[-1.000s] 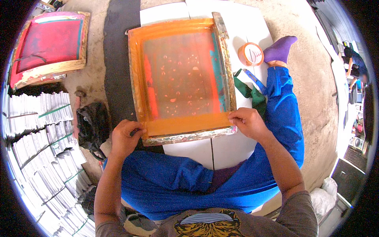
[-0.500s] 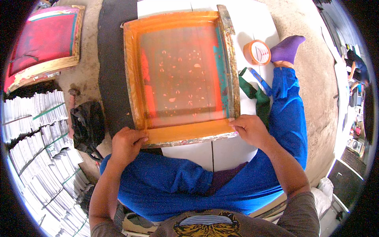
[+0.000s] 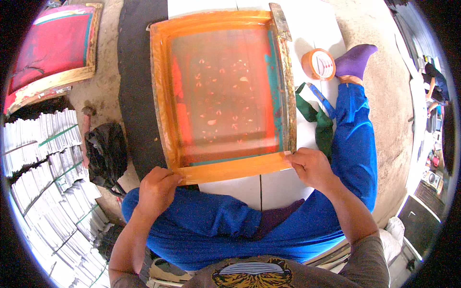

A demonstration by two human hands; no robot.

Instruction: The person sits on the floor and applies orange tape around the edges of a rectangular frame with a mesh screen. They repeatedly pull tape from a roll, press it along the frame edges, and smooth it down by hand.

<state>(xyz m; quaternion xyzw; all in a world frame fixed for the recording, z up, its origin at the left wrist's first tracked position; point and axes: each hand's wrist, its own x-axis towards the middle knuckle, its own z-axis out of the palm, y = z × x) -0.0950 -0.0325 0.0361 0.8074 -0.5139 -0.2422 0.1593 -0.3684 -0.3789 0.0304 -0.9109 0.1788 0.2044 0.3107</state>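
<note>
A screen-printing frame with see-through mesh lies flat before me. Small pale shapes dot the mesh, and red and teal stains run along its sides. Across its near bar stretches a strip of orange tape, held taut between my hands. My left hand pinches the strip's left end, just off the frame's near left corner. At the other end, my right hand pinches it beside the near right corner. The strip hides most of the near bar. Orange tape also covers the left and far bars.
To the right are an orange tape roll, a blue strip-like tool and dark green cloth, close to my leg. On the left stand a red screen frame, a black plastic bag and stacked white bundles.
Both hands have come slightly nearer to me with the tape strip. It now covers the paint-spattered near edge that showed before. The frame and nearby items appear shifted slightly right.
</note>
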